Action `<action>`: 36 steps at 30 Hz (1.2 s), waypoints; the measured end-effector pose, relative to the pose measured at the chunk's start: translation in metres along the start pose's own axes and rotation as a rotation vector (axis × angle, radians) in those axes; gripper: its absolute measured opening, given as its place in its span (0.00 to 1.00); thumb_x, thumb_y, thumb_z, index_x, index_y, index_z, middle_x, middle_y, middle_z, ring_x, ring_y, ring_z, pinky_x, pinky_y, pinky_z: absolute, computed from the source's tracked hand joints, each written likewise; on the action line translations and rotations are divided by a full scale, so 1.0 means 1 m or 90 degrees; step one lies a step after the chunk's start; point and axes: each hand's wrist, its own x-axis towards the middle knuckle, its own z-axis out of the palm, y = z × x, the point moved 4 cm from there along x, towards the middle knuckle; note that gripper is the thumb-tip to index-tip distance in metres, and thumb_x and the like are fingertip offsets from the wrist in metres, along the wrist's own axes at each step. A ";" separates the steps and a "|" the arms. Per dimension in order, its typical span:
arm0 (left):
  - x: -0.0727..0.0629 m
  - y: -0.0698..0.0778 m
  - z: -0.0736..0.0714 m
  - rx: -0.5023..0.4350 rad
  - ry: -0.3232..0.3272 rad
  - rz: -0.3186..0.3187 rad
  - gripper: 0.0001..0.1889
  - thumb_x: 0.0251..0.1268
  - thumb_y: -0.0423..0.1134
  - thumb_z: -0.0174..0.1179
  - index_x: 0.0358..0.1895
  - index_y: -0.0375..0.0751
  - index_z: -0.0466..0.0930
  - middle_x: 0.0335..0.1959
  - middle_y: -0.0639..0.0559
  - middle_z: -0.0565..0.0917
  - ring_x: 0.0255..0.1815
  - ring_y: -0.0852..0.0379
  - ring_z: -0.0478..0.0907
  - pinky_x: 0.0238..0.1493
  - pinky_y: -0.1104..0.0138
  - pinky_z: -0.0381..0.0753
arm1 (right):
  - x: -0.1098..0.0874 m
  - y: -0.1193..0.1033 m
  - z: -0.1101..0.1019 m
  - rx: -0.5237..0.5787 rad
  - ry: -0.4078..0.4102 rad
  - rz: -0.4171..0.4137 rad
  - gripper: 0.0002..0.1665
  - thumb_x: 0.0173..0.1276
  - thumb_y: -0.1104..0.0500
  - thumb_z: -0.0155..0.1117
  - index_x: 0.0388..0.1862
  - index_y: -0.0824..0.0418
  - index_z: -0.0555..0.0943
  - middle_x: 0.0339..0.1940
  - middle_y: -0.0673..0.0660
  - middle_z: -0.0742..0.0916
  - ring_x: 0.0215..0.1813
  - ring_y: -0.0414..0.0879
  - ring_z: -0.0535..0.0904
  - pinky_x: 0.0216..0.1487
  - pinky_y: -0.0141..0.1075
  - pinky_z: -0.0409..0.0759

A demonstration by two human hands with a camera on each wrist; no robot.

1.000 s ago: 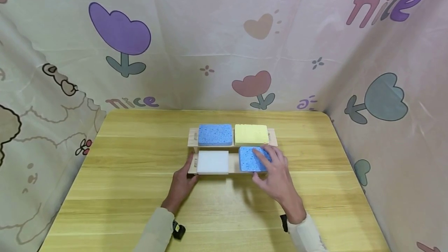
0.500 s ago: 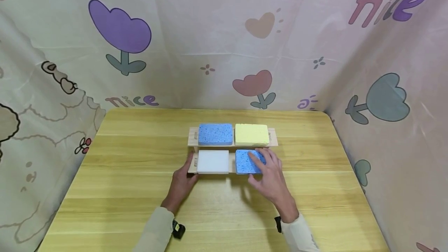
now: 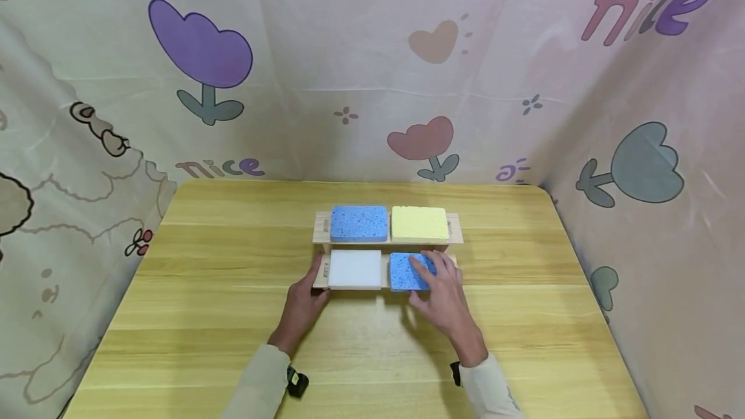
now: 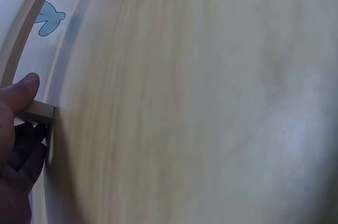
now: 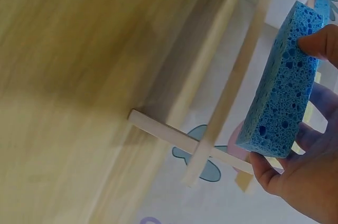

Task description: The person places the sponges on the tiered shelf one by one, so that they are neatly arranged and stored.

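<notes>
A two-tier wooden rack (image 3: 322,230) stands on the table. My left hand (image 3: 302,308) grips its lower left end; in the left wrist view, the thumb (image 4: 26,87) and curled fingers close around a wooden leg (image 4: 38,112). My right hand (image 3: 445,296) holds a blue sponge (image 3: 404,271) at the right part of the lower tier. In the right wrist view the held sponge (image 5: 288,84) is pinched between thumb and fingers, close over the wooden rail (image 5: 232,89). Left of it on the lower tier lies a white sponge block (image 3: 355,269).
On the upper tier, another blue sponge (image 3: 358,224) lies beside a yellow sponge (image 3: 419,224). The wood-grain table (image 3: 233,257) extends around the rack. A printed curtain (image 3: 326,70) hangs behind and along both sides.
My right hand has moved the blue sponge left and slightly toward me, closer to the white block. The left hand has kept its grip on the rack's end.
</notes>
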 end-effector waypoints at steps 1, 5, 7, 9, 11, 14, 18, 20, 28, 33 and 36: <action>0.000 0.000 0.000 -0.001 0.000 -0.001 0.45 0.55 0.32 0.68 0.75 0.47 0.51 0.64 0.37 0.72 0.62 0.42 0.73 0.58 0.56 0.78 | 0.000 0.001 0.001 0.000 -0.002 0.003 0.37 0.46 0.59 0.72 0.61 0.53 0.78 0.63 0.62 0.76 0.66 0.61 0.66 0.58 0.55 0.69; 0.000 0.001 -0.001 -0.003 -0.003 -0.005 0.46 0.55 0.32 0.68 0.75 0.47 0.51 0.65 0.37 0.72 0.63 0.42 0.73 0.58 0.56 0.78 | 0.000 0.003 0.004 -0.003 -0.006 0.014 0.37 0.46 0.58 0.72 0.61 0.54 0.78 0.63 0.62 0.76 0.66 0.61 0.65 0.57 0.55 0.70; -0.001 0.001 -0.001 -0.003 -0.005 -0.011 0.46 0.55 0.32 0.67 0.75 0.47 0.51 0.65 0.38 0.71 0.63 0.43 0.73 0.58 0.56 0.77 | 0.000 0.004 0.006 -0.007 -0.008 0.016 0.37 0.45 0.58 0.72 0.60 0.55 0.78 0.63 0.63 0.76 0.66 0.61 0.65 0.57 0.55 0.70; -0.001 0.001 -0.001 -0.002 -0.008 -0.016 0.45 0.55 0.32 0.67 0.75 0.48 0.51 0.66 0.38 0.71 0.63 0.43 0.72 0.59 0.56 0.77 | 0.000 0.005 0.008 -0.009 -0.011 0.020 0.37 0.46 0.58 0.71 0.60 0.55 0.78 0.63 0.63 0.76 0.67 0.62 0.65 0.57 0.56 0.70; -0.001 0.001 0.000 -0.003 -0.010 -0.018 0.45 0.56 0.32 0.67 0.75 0.47 0.51 0.66 0.38 0.71 0.64 0.43 0.72 0.59 0.56 0.77 | 0.000 0.006 0.009 -0.008 -0.015 0.022 0.37 0.46 0.58 0.71 0.60 0.55 0.78 0.63 0.63 0.76 0.67 0.62 0.65 0.58 0.57 0.70; -0.001 0.001 -0.001 -0.003 -0.012 -0.019 0.45 0.56 0.32 0.67 0.75 0.47 0.51 0.66 0.38 0.70 0.64 0.43 0.72 0.59 0.56 0.76 | 0.001 0.007 0.011 -0.008 -0.023 0.023 0.37 0.47 0.57 0.71 0.61 0.54 0.77 0.63 0.62 0.75 0.67 0.62 0.65 0.60 0.58 0.69; -0.001 0.002 -0.001 -0.006 -0.011 -0.013 0.46 0.55 0.31 0.67 0.75 0.47 0.51 0.66 0.38 0.71 0.63 0.43 0.72 0.58 0.56 0.77 | 0.003 0.010 0.012 -0.011 -0.023 0.024 0.37 0.47 0.57 0.71 0.62 0.54 0.77 0.63 0.62 0.75 0.67 0.61 0.65 0.60 0.57 0.69; -0.001 0.002 -0.001 -0.004 -0.010 -0.012 0.46 0.55 0.31 0.67 0.75 0.47 0.51 0.66 0.38 0.71 0.63 0.43 0.72 0.58 0.56 0.77 | 0.003 0.011 0.013 -0.012 -0.022 0.026 0.37 0.47 0.57 0.71 0.61 0.53 0.77 0.63 0.61 0.76 0.66 0.60 0.65 0.59 0.57 0.70; -0.001 0.002 -0.001 0.000 -0.012 -0.018 0.45 0.56 0.31 0.67 0.75 0.47 0.51 0.66 0.37 0.71 0.63 0.42 0.72 0.58 0.56 0.77 | 0.003 0.012 0.013 -0.004 -0.020 0.023 0.36 0.47 0.57 0.71 0.61 0.54 0.78 0.63 0.62 0.76 0.66 0.61 0.66 0.57 0.56 0.70; -0.001 0.002 -0.001 -0.001 -0.010 -0.017 0.45 0.55 0.31 0.67 0.75 0.46 0.51 0.65 0.37 0.72 0.63 0.42 0.73 0.57 0.55 0.78 | 0.004 0.012 0.013 -0.005 -0.020 0.023 0.36 0.47 0.58 0.71 0.61 0.54 0.78 0.63 0.62 0.76 0.65 0.61 0.66 0.57 0.56 0.69; -0.001 0.001 -0.001 0.000 -0.013 -0.021 0.45 0.55 0.31 0.67 0.75 0.46 0.51 0.65 0.37 0.71 0.63 0.42 0.73 0.58 0.55 0.78 | 0.004 0.013 0.015 -0.005 -0.028 0.026 0.37 0.47 0.58 0.71 0.61 0.54 0.77 0.63 0.61 0.76 0.66 0.60 0.66 0.57 0.55 0.69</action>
